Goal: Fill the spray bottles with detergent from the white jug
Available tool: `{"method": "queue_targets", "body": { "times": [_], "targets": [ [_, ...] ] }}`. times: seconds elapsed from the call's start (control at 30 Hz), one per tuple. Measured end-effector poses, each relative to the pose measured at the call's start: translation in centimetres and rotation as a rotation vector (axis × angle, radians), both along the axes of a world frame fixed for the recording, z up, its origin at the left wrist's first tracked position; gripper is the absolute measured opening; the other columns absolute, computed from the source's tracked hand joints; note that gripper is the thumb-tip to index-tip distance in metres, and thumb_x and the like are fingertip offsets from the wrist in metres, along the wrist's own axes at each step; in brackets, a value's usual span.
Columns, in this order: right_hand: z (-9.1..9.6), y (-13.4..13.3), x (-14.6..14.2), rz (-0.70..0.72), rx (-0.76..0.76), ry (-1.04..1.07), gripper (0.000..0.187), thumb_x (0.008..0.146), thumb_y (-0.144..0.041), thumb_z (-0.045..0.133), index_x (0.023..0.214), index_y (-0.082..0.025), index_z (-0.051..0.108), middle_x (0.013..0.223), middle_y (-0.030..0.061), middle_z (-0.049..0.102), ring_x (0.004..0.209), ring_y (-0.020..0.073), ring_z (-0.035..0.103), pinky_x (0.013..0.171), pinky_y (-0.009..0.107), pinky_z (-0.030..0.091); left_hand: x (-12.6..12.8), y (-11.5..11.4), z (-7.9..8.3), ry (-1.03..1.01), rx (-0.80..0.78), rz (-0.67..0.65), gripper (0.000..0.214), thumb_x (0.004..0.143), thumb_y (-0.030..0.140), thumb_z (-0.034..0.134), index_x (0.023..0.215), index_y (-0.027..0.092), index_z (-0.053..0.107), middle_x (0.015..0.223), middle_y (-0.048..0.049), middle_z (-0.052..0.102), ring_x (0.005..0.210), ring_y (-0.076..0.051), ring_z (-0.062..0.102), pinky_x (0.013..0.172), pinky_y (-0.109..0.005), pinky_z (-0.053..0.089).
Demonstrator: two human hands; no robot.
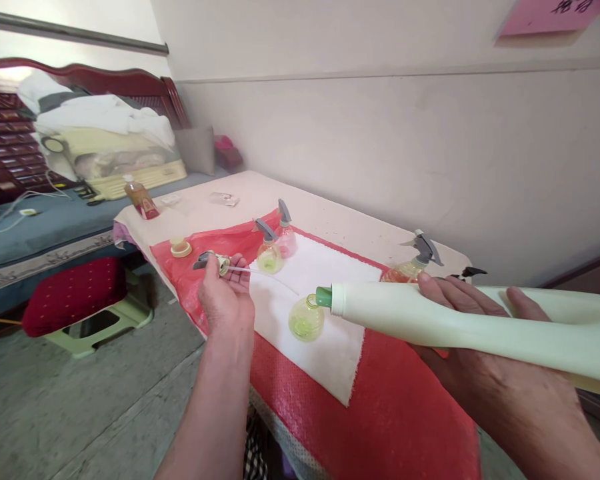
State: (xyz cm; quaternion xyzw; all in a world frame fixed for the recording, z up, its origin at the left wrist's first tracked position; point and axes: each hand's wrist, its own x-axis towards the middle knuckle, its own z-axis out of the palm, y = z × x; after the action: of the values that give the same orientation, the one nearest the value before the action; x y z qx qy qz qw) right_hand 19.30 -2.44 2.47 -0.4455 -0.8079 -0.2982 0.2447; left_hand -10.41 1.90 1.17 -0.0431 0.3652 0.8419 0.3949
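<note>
My left hand [229, 287] is closed around a grey spray nozzle [211, 261], whose thin clear tube reaches right over the white cloth [285, 320]. In my right hand [473, 320] lies a large pale-green jug [395, 310], tipped so its green spout [323, 297] is at the mouth of a small yellow-green spray bottle [306, 321]. That round bottle stands uncapped on the cloth, with some green liquid at its bottom. Just beyond my left hand are a yellowish spray bottle [269, 257] and a pink one [286, 241], both with grey spray heads.
Partly behind the jug is another spray bottle [405, 271]. A cream cap [181, 247] sits on the red plastic sheet [300, 380]. Farther left are a brown-red bottle [141, 198] and a red-topped stool [75, 293]. The wall [370, 147] borders the table.
</note>
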Motion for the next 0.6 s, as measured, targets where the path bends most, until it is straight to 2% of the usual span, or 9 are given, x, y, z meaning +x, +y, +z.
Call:
{"method": "queue_targets", "body": {
  "times": [0.1,0.6],
  "targets": [
    [-0.21,-0.02,0.15,-0.046,-0.024,-0.086,0.056,0.089,-0.031,0.055,0.141,-0.017,0.040,0.131,0.0113,0.057,0.120,0.0313,0.054,0.112,0.056,0.024,0.02,0.02,0.00,-0.003,-0.004,-0.004,0.020,0.088,0.033,0.053,0.080,0.014,0.055,0.074,-0.0061,0.063,0.066,-0.012,0.062,0.065,-0.023,0.048],
    [-0.43,-0.17,0.27,-0.067,-0.025,-0.115,0.052,0.090,-0.031,0.052,0.139,-0.017,0.042,0.135,0.0103,0.054,0.124,0.0306,0.050,0.112,0.056,0.023,0.03,0.09,-0.21,0.003,-0.003,-0.008,0.021,0.088,0.033,0.053,0.079,0.015,0.055,0.074,-0.0065,0.064,0.067,-0.012,0.062,0.065,-0.023,0.049]
  ]
}}
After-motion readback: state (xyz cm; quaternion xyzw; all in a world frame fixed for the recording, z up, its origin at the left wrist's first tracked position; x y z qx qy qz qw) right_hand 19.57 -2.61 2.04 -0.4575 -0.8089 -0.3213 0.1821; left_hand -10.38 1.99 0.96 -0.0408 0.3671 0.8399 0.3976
